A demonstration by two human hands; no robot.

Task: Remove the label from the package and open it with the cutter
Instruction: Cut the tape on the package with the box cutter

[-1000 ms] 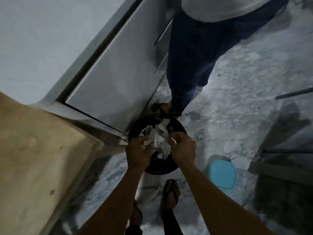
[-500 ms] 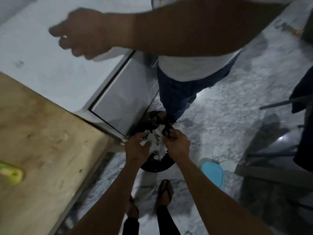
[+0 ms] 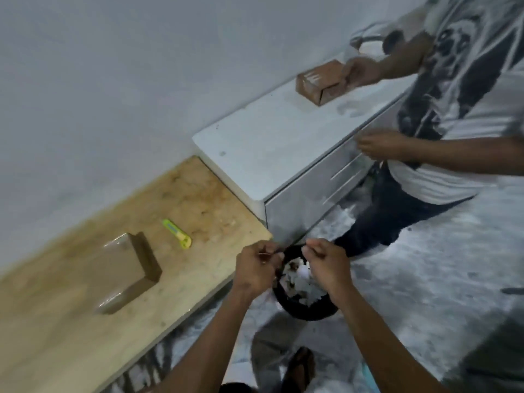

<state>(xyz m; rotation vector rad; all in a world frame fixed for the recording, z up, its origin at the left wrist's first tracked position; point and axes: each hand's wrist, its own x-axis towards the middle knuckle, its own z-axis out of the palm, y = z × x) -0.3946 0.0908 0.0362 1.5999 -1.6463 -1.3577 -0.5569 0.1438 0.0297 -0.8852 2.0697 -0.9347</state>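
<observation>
Wooden table (image 3: 71, 321), taken as landmark: on its top lies the package (image 3: 124, 269), a brown box wrapped in glossy clear film, flat and untouched, no label to be made out on the faces that show. Just right of it on the same top, apart from it, lies the cutter (image 3: 177, 234), yellow-green, likely left there ready for the opening step. Off the table's right edge, over a black bin (image 3: 306, 309) on the floor: left hand (image 3: 255, 272), fingers drawn together and pinched on a small thin scrap; what the scrap is cannot be told through the blur. Right hand (image 3: 326, 265), fingers curled in close together, nothing certain seen in them. Both hang above the bin's white scraps (image 3: 300, 285), presumably to shed peeled label bits where they fall straight in. Beyond the table's far right end: white cabinet (image 3: 255, 154); on it a second brown box (image 3: 321, 83), held by another person (image 3: 465, 109) standing beside.
</observation>
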